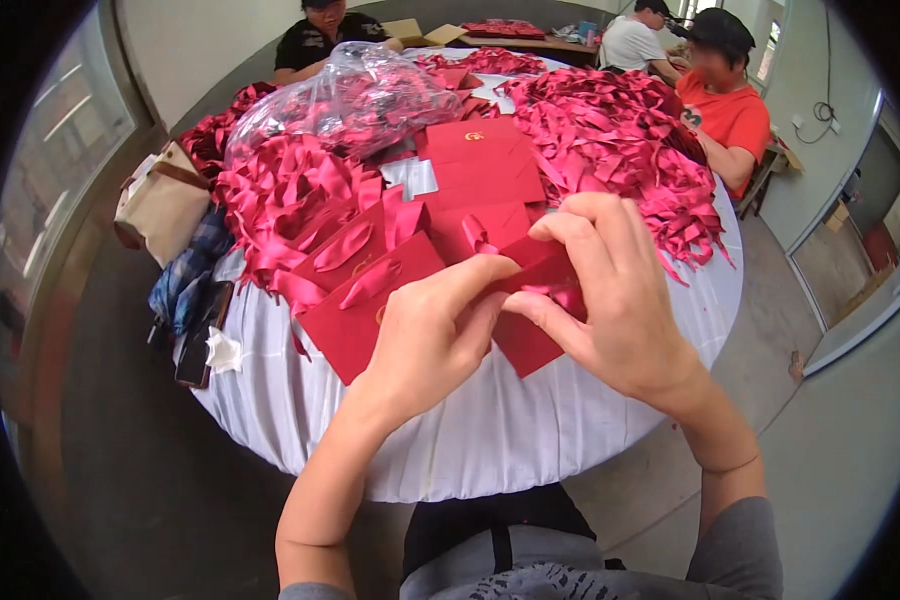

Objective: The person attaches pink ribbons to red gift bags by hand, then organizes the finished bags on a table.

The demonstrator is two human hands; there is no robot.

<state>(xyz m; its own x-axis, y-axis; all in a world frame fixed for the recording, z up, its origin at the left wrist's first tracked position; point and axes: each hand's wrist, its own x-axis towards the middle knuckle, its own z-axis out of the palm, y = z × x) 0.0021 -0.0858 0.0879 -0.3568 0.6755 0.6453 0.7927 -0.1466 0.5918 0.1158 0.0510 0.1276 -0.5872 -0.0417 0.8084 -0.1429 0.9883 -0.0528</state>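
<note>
Between both hands, over the table's near side, is a red paper gift bag (pixel 530 343) with a glossy ribbon. My left hand (pixel 435 325) pinches its upper left edge between thumb and fingers. My right hand (pixel 620 300) curls round the upper right part, thumb tip close to the left hand's; the ribbon (pixel 567 295) shows under its fingers. Part of the bag is hidden behind the hands. Left of it lie flat red bags (pixel 342 318) with ribbon handles, overlapping one another. Beyond the hands, more red bags (pixel 480 172) lie in a stack.
A white-clothed round table (pixel 450 440) carries heaps of red ribbon (pixel 610 130) and a clear plastic sack (pixel 345 100). At the left edge sit a beige bag (pixel 165 205), a blue umbrella (pixel 182 275), a phone (pixel 206 335) and crumpled tissue (pixel 224 351). Several people sit around the far side.
</note>
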